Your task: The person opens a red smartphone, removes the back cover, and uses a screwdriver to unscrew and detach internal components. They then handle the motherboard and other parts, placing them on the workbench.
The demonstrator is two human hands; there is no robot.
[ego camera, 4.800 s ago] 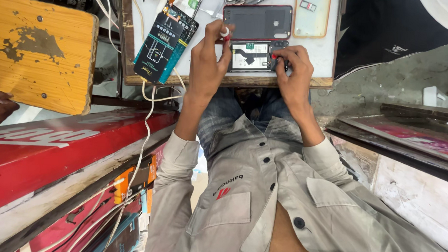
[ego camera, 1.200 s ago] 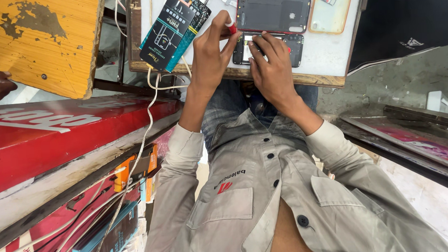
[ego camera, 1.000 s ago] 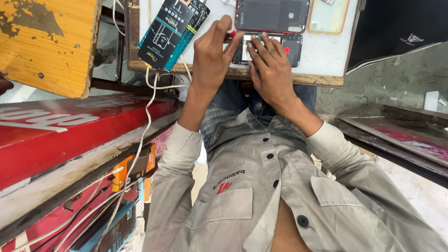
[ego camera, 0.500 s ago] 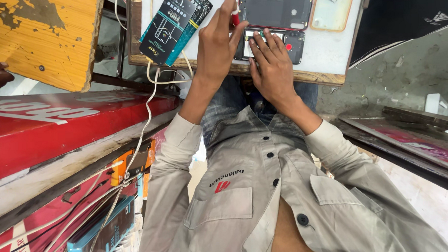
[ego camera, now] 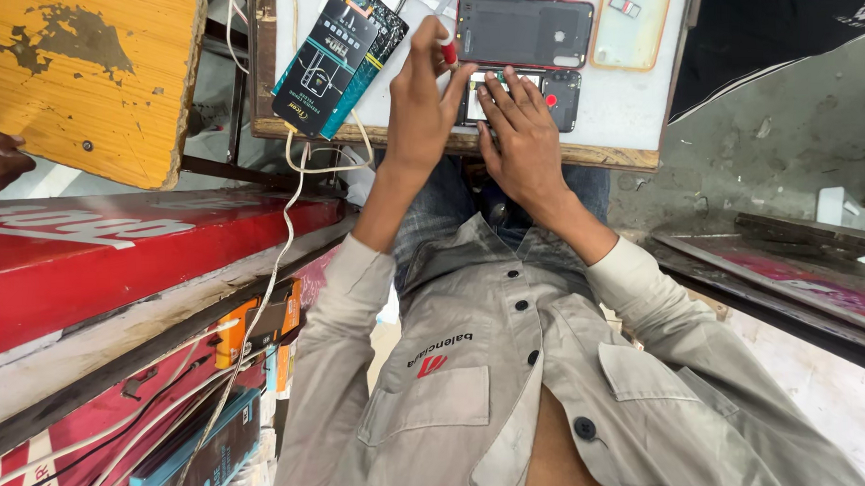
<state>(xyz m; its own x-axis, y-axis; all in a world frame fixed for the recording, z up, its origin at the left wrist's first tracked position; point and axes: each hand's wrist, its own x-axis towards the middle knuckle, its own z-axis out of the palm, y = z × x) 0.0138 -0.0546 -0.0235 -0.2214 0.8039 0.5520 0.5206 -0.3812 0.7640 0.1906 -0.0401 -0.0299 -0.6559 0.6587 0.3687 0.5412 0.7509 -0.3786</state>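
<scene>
My right hand [ego camera: 523, 139] lay flat, fingers spread, pinning the opened dark phone body [ego camera: 533, 96] to the white surface [ego camera: 629, 102]; my left hand [ego camera: 423, 109] pinched a red-handled tool [ego camera: 448, 51] just above it.

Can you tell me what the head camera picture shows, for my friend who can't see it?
A person in a grey shirt works on an opened phone at a small white table. The right hand lies flat on it and the left hand pinches a red-handled tool. A grey phone back cover and a dark boxed package lie nearby.
</scene>
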